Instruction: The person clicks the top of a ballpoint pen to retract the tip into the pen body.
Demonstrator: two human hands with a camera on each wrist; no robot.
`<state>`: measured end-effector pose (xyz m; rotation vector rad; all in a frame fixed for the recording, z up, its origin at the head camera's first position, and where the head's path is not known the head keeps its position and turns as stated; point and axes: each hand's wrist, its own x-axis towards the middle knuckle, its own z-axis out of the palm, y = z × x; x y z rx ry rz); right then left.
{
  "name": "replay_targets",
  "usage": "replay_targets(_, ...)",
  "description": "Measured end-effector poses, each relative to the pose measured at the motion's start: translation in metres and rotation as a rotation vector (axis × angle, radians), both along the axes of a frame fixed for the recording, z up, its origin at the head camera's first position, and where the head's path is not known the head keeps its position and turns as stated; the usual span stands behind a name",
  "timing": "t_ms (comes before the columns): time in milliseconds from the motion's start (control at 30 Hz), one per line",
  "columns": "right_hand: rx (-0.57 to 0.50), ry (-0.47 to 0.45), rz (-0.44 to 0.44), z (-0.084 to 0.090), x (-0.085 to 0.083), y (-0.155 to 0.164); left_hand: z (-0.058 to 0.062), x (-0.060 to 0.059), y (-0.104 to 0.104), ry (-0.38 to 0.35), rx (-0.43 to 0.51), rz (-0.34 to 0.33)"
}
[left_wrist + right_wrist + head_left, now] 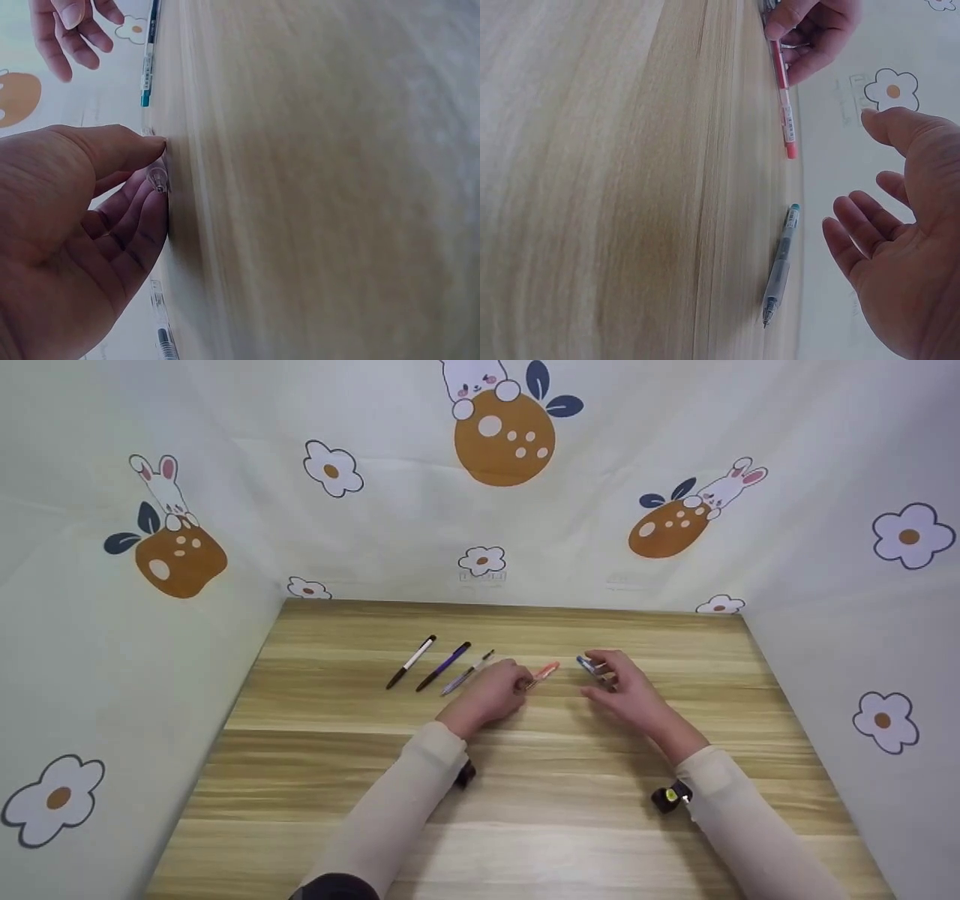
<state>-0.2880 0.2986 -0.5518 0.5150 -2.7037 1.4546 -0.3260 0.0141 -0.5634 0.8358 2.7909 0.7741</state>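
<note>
Wooden table (525, 802): left hand (491, 694) pinches red pen (544, 673), tip far-right.

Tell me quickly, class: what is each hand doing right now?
Left hand: fingers pinch the end of the red pen on the table.
Right hand: open, holding nothing, above the blue pen.

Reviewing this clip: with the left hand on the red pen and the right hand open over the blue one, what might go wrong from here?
1. The left hand pinches the red pen only at its end; it may pivot or slip.
2. The right hand is open and off the blue pen; a careless reach might roll it across the table.
3. Three more pens lie just beside the left hand; its wrist may nudge them.
</note>
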Motion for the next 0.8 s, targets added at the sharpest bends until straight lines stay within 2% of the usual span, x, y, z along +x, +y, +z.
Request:
replay_targets(300, -0.001, 0.0, 0.001, 0.0017, 0.0018, -0.0007, 0.0024, 0.0012, 0.0006, -0.007, -0.025, -0.001)
replay_targets(467, -0.011, -0.008, 0.001, 0.0024, 0.002, -0.0011, 0.0011, 0.0003, -0.0003, -0.023, 0.0, 0.005)
replay_targets(633, -0.03, 0.001, -0.026, 0.0019, 0.0021, -0.0011, 0.0032, 0.0006, -0.0019, -0.08, 0.126, 0.001)
replay_targets(800, -0.073, -0.025, -0.08, 0.0012, 0.0012, -0.0021, 0.0064, 0.0019, -0.0023, -0.18, 0.282, 0.011)
